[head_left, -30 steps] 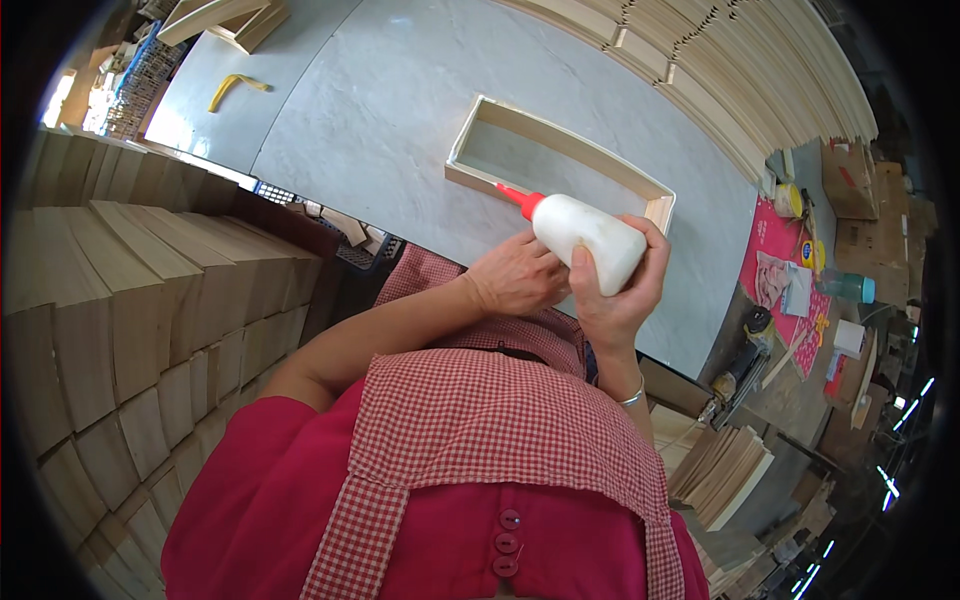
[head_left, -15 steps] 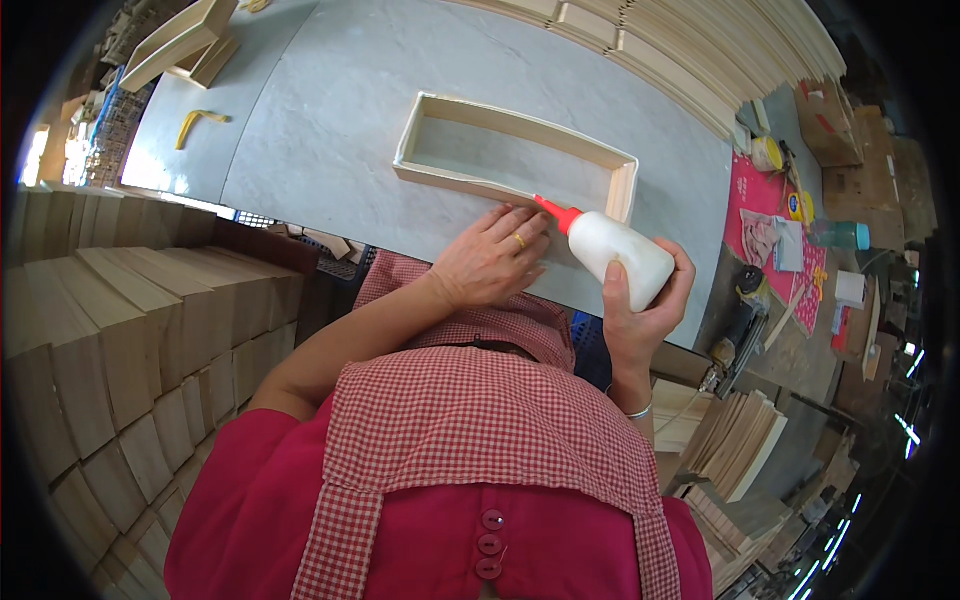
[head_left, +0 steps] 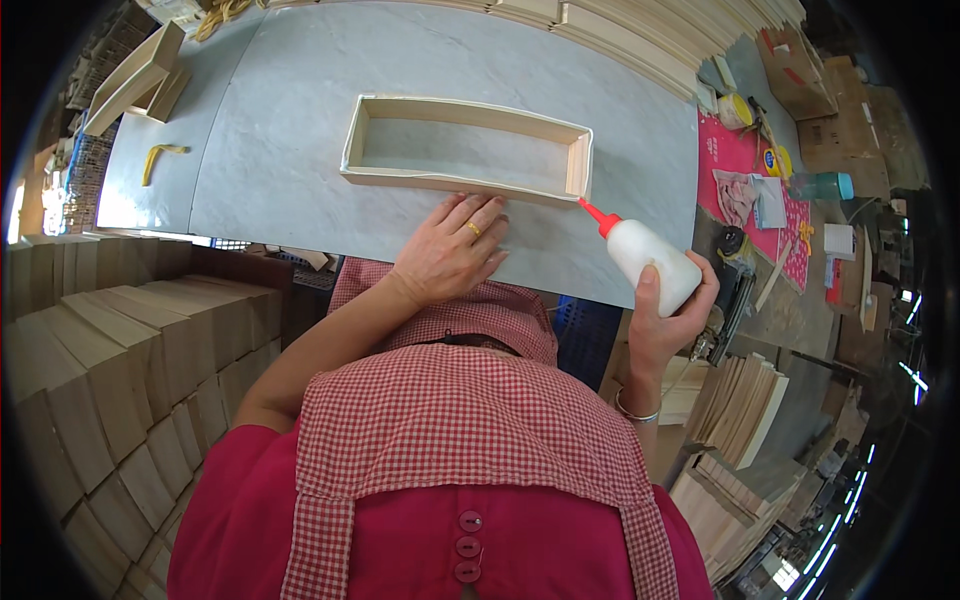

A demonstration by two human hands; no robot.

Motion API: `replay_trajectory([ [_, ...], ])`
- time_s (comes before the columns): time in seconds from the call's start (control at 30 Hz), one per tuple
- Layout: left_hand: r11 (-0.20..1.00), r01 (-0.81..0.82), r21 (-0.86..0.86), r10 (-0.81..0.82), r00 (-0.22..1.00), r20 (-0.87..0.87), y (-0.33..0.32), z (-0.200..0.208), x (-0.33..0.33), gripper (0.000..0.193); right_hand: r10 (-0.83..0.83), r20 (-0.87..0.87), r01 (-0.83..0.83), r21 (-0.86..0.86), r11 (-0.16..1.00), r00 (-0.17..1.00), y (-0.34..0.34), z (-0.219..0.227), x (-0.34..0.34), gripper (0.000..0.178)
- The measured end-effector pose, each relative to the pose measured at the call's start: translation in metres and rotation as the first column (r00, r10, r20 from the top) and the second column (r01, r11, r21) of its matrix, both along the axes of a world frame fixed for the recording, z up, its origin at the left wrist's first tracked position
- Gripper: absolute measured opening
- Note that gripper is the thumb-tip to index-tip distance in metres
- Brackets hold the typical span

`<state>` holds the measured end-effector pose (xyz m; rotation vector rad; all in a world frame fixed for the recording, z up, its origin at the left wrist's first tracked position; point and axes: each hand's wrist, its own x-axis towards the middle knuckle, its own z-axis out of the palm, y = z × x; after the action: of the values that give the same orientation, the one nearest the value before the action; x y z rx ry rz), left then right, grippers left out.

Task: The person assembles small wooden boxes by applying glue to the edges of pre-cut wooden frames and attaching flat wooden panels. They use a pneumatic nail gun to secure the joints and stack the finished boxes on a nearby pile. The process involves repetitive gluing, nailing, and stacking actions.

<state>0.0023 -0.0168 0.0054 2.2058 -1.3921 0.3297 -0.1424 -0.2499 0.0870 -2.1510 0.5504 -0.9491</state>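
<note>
A rectangular wooden frame [head_left: 470, 190] lies on the grey table [head_left: 290, 130], with white glue along parts of its upper edge. My right hand [head_left: 668, 315] is wrapped round a white squeeze bottle [head_left: 650, 262] with a red pointed nozzle. The nozzle tip is at the frame's near right corner. My left hand [head_left: 452, 248] rests flat at the table's near edge, its fingertips against or just beside the frame's near wall; it holds nothing, and a ring shows on one finger.
Stacked wood blocks [head_left: 110, 340] fill the left side. Long thin boards [head_left: 630, 40] lie along the table's far edge. Two wooden frames [head_left: 140, 80] and a yellow strip [head_left: 158, 158] sit at the far left. A red cloth [head_left: 735, 150], a tape roll and a bottle [head_left: 825, 186] are at the right.
The bottle's nozzle has moved right along the frame's near wall to its right corner. My view has shifted, so the frame and table sit further left in the picture.
</note>
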Motion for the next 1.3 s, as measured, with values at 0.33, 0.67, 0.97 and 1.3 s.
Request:
replay_trajectory([
  [0.33,1.000,-0.004,-0.004,0.003,1.000,-0.029,0.002,-0.004,0.000,0.041,0.074,-0.003,-0.073,0.027,0.997,0.997,0.012,-0.001,0.014,0.057],
  [0.67,0.999,0.017,-0.028,-0.018,1.000,-0.018,0.004,-0.007,0.001,0.037,0.383,0.102,-0.394,0.134,0.909,0.918,0.070,-0.007,0.081,0.060],
  [0.97,0.981,0.044,-0.188,-0.059,0.995,-0.078,0.002,-0.031,0.001,0.029,0.558,0.111,-0.568,0.188,0.801,0.823,0.121,-0.008,0.131,0.059],
  [1.3,1.000,0.008,0.014,-0.007,0.998,-0.058,0.001,-0.004,0.006,0.038,0.321,0.416,-0.449,0.261,0.855,0.851,0.039,-0.001,0.139,0.049],
])
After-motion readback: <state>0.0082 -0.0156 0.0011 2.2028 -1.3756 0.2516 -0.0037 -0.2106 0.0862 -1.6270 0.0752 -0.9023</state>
